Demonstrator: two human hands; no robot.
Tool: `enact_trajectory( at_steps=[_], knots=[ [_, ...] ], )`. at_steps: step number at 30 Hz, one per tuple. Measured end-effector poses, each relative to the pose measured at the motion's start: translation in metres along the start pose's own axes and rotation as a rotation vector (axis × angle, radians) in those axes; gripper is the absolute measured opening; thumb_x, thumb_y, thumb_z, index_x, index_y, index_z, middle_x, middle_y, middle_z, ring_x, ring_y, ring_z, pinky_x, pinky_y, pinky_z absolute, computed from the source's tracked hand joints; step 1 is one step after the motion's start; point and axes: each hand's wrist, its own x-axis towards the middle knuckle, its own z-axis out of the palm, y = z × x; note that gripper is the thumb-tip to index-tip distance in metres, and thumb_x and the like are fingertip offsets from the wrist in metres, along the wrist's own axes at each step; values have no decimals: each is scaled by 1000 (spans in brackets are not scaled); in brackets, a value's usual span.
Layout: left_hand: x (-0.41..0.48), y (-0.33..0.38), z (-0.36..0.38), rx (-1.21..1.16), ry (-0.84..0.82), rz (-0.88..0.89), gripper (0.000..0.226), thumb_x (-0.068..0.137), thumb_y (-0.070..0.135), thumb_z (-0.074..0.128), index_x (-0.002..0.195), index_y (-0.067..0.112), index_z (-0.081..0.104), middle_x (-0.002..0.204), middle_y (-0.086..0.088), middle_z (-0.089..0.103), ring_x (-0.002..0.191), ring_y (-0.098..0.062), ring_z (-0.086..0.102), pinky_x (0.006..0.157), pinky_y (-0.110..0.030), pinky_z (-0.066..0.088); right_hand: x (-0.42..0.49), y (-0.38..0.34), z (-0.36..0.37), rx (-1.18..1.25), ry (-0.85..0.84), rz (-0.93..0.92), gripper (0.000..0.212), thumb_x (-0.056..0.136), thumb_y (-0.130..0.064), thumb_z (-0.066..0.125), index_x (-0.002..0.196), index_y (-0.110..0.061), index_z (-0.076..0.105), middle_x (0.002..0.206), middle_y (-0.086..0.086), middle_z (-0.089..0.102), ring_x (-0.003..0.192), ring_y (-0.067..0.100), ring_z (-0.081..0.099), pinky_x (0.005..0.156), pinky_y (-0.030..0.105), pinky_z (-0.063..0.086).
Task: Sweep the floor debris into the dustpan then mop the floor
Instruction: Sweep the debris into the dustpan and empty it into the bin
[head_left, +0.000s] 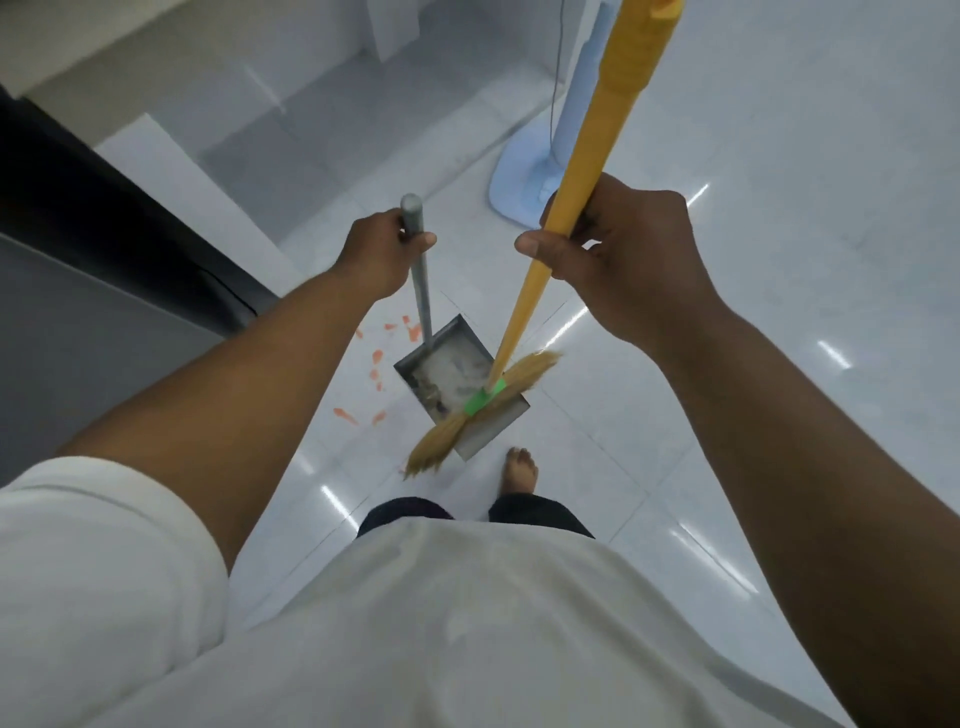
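My left hand grips the top of the grey upright handle of a metal dustpan, whose tray sits low over the white tiled floor. My right hand holds the yellow broom handle. The straw broom head, bound with a green band, lies across the front of the dustpan tray. Several orange scraps of debris lie scattered on the floor just left of the dustpan. Greyish dirt shows inside the tray.
A pale blue fan stand base with a cable stands on the floor beyond my right hand. A dark cabinet or appliance runs along the left. My bare foot is just behind the broom head. White glossy tiles spread to the right.
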Motion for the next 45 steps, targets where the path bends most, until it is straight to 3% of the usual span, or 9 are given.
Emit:
enact_trajectory(
  at_steps=[2, 8, 17, 23, 27, 31, 35, 40, 45],
  knots=[
    [20, 15, 0, -15, 23, -14, 36, 96, 40, 58, 119, 15, 65, 107, -4, 62, 90, -22, 55, 78, -27, 40, 25, 17, -9, 20, -5, -23, 29, 87, -36, 69, 88, -7, 65, 74, 1, 67, 71, 10, 66, 70, 17, 54],
    [84, 44, -5, -136, 85, -65, 31, 93, 34, 63, 116, 14, 67, 115, -7, 67, 105, -26, 62, 93, -32, 49, 100, 53, -14, 42, -29, -43, 30, 84, -41, 71, 91, -12, 66, 74, -4, 66, 69, 5, 64, 68, 7, 49],
    [215, 46, -27, -227, 106, -75, 21, 89, 36, 68, 109, 29, 68, 98, 10, 62, 85, -7, 56, 68, -9, 35, 239, 93, 23, -21, -106, -130, 31, 85, -43, 69, 88, -12, 65, 73, -3, 67, 69, 7, 63, 69, 4, 44],
    [297, 31, -42, -179, 64, -93, 10, 90, 32, 67, 99, 27, 65, 98, 7, 63, 88, -12, 57, 78, -18, 37, 339, 123, 65, -56, -155, -165, 36, 88, -43, 66, 90, -7, 65, 76, 3, 69, 70, 13, 65, 69, 16, 48],
    [349, 15, -37, -201, 65, -119, 17, 92, 27, 65, 106, 19, 67, 100, 3, 62, 87, -13, 56, 67, -17, 41, 396, 148, 100, -97, -197, -166, 35, 88, -43, 64, 92, -8, 63, 76, 6, 69, 70, 18, 66, 68, 16, 44],
    [396, -9, -22, -167, 82, -86, 18, 93, 23, 63, 109, 14, 66, 98, 4, 60, 87, -11, 54, 57, 1, 33, 439, 175, 140, -93, -259, -173, 36, 89, -43, 64, 95, -8, 62, 78, 8, 68, 71, 19, 64, 67, 17, 44],
    [437, -32, -8, -114, 100, -71, 21, 93, 25, 62, 108, 12, 66, 97, 4, 61, 88, -11, 54, 68, -6, 34, 475, 199, 180, -95, -288, -160, 34, 88, -44, 64, 94, -11, 61, 76, 4, 64, 67, 14, 59, 61, 4, 37],
    [474, -56, 0, -113, 72, -112, 25, 93, 29, 61, 112, 15, 65, 114, -5, 68, 105, -23, 61, 92, -27, 47, 505, 220, 222, -104, -299, -168, 33, 89, -44, 64, 96, -12, 61, 77, 3, 63, 64, 11, 56, 60, 0, 37],
    [495, -66, 0, -206, 86, -156, 18, 92, 24, 63, 108, 15, 62, 114, -11, 65, 107, -30, 60, 98, -36, 49, 524, 226, 249, -108, -318, -189, 31, 89, -42, 64, 95, -12, 61, 77, 3, 64, 64, 11, 58, 60, 5, 39]
  ],
)
